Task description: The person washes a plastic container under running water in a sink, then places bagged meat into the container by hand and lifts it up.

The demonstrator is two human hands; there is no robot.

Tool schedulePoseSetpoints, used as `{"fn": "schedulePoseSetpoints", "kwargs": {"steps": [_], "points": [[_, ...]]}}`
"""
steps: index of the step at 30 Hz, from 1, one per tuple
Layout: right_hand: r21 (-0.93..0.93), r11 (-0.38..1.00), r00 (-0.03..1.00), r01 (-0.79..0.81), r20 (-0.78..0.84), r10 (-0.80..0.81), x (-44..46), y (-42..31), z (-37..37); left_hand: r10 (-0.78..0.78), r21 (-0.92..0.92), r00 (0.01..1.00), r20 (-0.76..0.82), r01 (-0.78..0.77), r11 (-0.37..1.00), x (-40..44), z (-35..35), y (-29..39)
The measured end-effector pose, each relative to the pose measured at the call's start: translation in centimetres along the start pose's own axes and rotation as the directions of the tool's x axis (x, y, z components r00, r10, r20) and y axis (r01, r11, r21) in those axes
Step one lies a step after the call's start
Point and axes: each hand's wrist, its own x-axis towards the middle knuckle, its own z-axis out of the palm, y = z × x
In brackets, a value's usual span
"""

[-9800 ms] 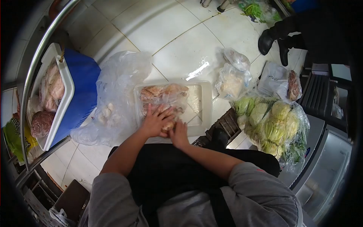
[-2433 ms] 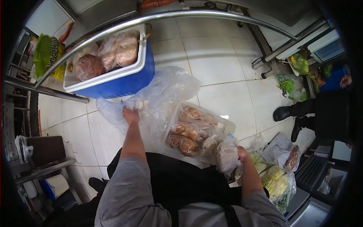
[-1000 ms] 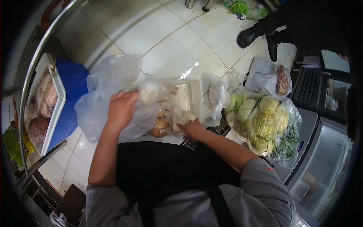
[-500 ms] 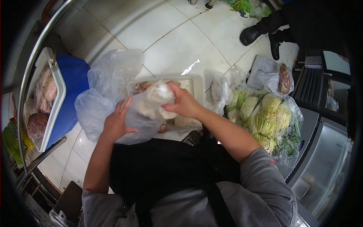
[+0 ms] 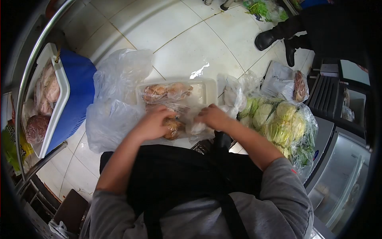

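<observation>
A white tray (image 5: 211,88) holds several bagged brown meat pieces (image 5: 154,93) in clear plastic. Over its lower left part, my left hand (image 5: 156,121) has curled fingers at a bagged brown piece (image 5: 173,128). My right hand (image 5: 213,117) pinches at a clear bag with whitish pieces (image 5: 195,126) at the tray's lower right; both hands are slightly blurred. Large translucent plastic bags (image 5: 115,119) spread left of the tray, touching its side.
At the left stands a blue cooler (image 5: 79,79) with bagged meat, behind a metal rail (image 5: 30,79). Bagged cabbages (image 5: 284,123), a white package (image 5: 278,81) and small bags (image 5: 234,95) lie at the right. A person's boots (image 5: 264,40) are at upper right.
My hands have moved from the lifted bag of whitish pieces down to the tray. That bag now lies lower, at the tray's right, and the brown pieces are uncovered.
</observation>
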Motion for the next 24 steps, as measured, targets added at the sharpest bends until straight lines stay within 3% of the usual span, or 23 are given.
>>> {"fn": "schedulePoseSetpoints", "kwargs": {"steps": [1, 2, 3, 5, 7, 8, 9, 10, 11, 13, 14, 15, 16, 18, 20, 22, 23, 24], "points": [[-0.142, 0.988, 0.997, -0.062, -0.047, 0.056, 0.4, -1.0, 2.1, 0.082, -0.303, 0.997, 0.000, -0.078, 0.950, 2.8, 2.3, -0.3], [-0.279, 0.952, 0.990, -0.127, -0.100, 0.103, 0.7, -1.8, 3.7, 0.133, -0.308, 0.990, -0.050, -0.141, 0.941, 5.9, 4.6, -0.7], [-0.283, 0.951, 0.990, -0.126, -0.102, 0.101, 1.1, -2.2, 4.8, 0.181, -0.307, 0.978, -0.104, -0.204, 0.929, 8.7, 7.1, -1.2], [-0.326, 0.880, 0.931, -0.345, 0.001, 0.366, 2.1, -2.6, 6.0, 0.035, -0.315, 0.999, 0.007, -0.031, 0.949, 13.3, 12.6, -2.7], [-0.239, 0.899, 0.917, -0.366, 0.071, 0.392, 2.1, -3.6, 5.2, -0.055, -0.091, 0.998, 0.005, 0.055, 0.994, 15.3, 16.2, -3.3], [-0.221, 0.889, 0.914, -0.401, -0.028, 0.405, 1.9, -3.9, 5.6, -0.060, -0.090, 0.998, -0.004, 0.059, 0.994, 16.3, 16.7, -3.4], [-0.199, 0.882, 0.904, -0.427, -0.130, 0.408, 2.0, -3.9, 6.0, -0.172, -0.285, 0.974, 0.151, 0.209, 0.935, 17.1, 16.3, -3.6], [-0.138, 0.885, 0.896, -0.445, -0.055, 0.441, 2.4, -3.3, 6.5, -0.244, -0.444, 0.919, 0.310, 0.367, 0.817, 17.9, 15.8, -3.9], [-0.147, 0.894, 0.906, -0.423, -0.063, 0.418, 2.4, -3.1, 6.1, -0.260, -0.448, 0.922, 0.288, 0.370, 0.814, 18.3, 15.2, -3.5], [-0.002, 0.886, 0.882, -0.464, 0.089, 0.463, 2.2, -3.3, 4.9, -0.187, -0.403, 0.830, 0.526, 0.437, 0.804, 18.0, 14.2, -2.4], [-0.017, 0.899, 0.896, -0.437, 0.083, 0.437, 2.1, -3.4, 5.2, -0.203, -0.414, 0.841, 0.502, 0.440, 0.797, 17.1, 14.0, -2.2], [-0.026, 0.882, 0.882, -0.470, 0.027, 0.470, 2.0, -3.6, 5.7, -0.082, -0.392, 0.987, 0.140, 0.131, 0.910, 16.0, 14.0, -1.7], [-0.031, 0.863, 0.864, -0.504, -0.027, 0.503, 2.0, -3.4, 6.1, 0.103, -0.239, 0.971, -0.216, -0.155, 0.959, 15.4, 13.6, -1.6], [-0.032, 0.863, 0.863, -0.505, 0.016, 0.505, 2.9, -3.4, 5.7, 0.160, -0.148, 0.915, -0.371, -0.228, 0.962, 9.1, 5.9, 0.4], [-0.053, 0.863, 0.862, -0.502, 0.051, 0.504, 3.6, -3.5, 5.8, 0.305, 0.327, 0.826, -0.475, -0.157, 0.932, 3.3, -0.1, -2.8], [-0.079, 0.875, 0.876, -0.477, 0.044, 0.481, 3.9, -3.9, 5.9, 0.184, 0.480, 0.835, -0.519, 0.106, 0.871, -3.0, -3.7, -8.7], [-0.103, 0.879, 0.882, -0.465, 0.038, 0.470, 4.0, -3.9, 5.8, -0.017, 0.561, 0.918, -0.397, 0.258, 0.787, -6.6, -2.9, -13.5], [-0.113, 0.882, 0.887, -0.456, 0.022, 0.462, 3.8, -3.9, 6.0, -0.387, 0.634, 0.908, -0.158, 0.394, 0.666, -10.1, -2.1, -16.8]]}}
